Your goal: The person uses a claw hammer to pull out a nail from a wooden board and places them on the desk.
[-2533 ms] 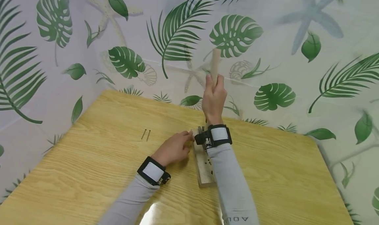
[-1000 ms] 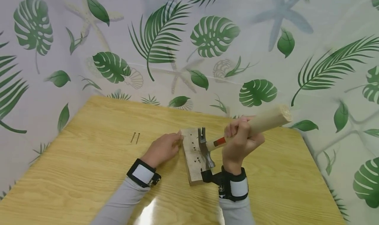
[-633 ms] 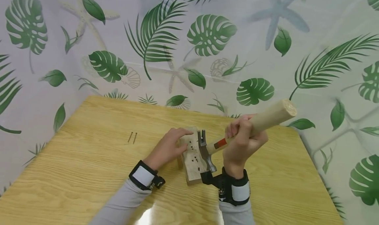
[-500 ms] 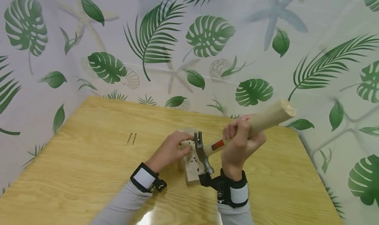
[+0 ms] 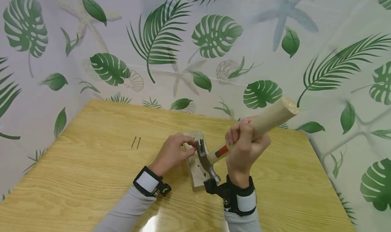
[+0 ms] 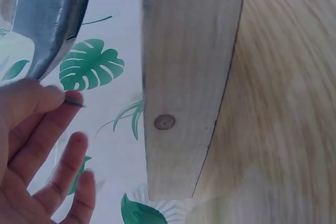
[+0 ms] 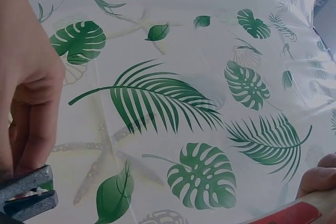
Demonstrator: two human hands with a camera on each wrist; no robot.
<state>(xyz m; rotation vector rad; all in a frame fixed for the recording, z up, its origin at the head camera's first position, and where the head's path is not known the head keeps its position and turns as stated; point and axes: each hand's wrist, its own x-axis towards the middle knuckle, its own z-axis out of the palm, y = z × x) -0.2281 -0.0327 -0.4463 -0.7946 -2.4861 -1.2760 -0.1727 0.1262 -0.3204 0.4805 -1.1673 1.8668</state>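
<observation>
1. R hand [image 5: 245,147] is clenched round the hammer [image 5: 244,133] handle, w/ the steel head low over the block [image 5: 197,167], claw end pointing away from the person.
2. L hand [image 5: 174,152] is at the block's far-left edge; fingertips pinch a thin nail [image 6: 73,102] right beside the hammer head. Other fingers look relaxed.
3. Block lies flat on the table [image 5: 91,177], its top pocked w/ dark holes or nail heads; can't tell which.
4. Two spare nails [image 5: 136,142] lie on the table, well left of the block.
5. Risk, as I judge it: fingertips are very near the steel, so an off-line tap could hit them.
6. Also: nothing clamps the block, so a glancing blow could bend the nail or make the block skid.
</observation>
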